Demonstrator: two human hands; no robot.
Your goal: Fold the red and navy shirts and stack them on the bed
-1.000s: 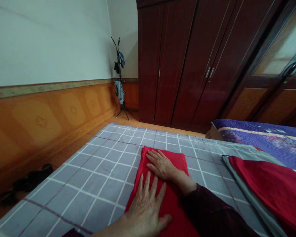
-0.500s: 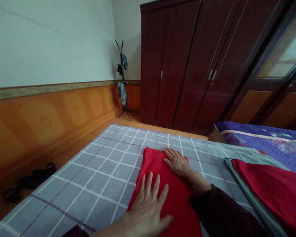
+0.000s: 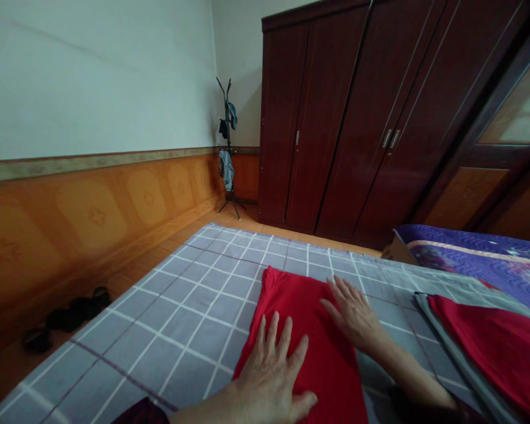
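A red folded cloth (image 3: 309, 335), perhaps a garment, lies flat on a grey checked bedsheet (image 3: 194, 306). My left hand (image 3: 271, 368) rests on the cloth's near left part, its fingers spread. Over the cloth's right edge is my right hand (image 3: 353, 312), fingers stretched out and apart; whether it touches the fabric I cannot tell. Neither hand grips anything. The near end of the red cloth runs out of view at the bottom.
Stacked red and grey cloths (image 3: 490, 341) lie at the right of the bed. Beyond them is a purple bedspread (image 3: 468, 247). A dark red wardrobe (image 3: 327, 129) and a coat stand (image 3: 228, 147) stand at the back. Dark shoes (image 3: 70, 315) sit on the floor at left.
My right hand has moved right, from lying on the far part of the red cloth to its right edge. My left hand stays on the cloth. The view has shifted slightly.
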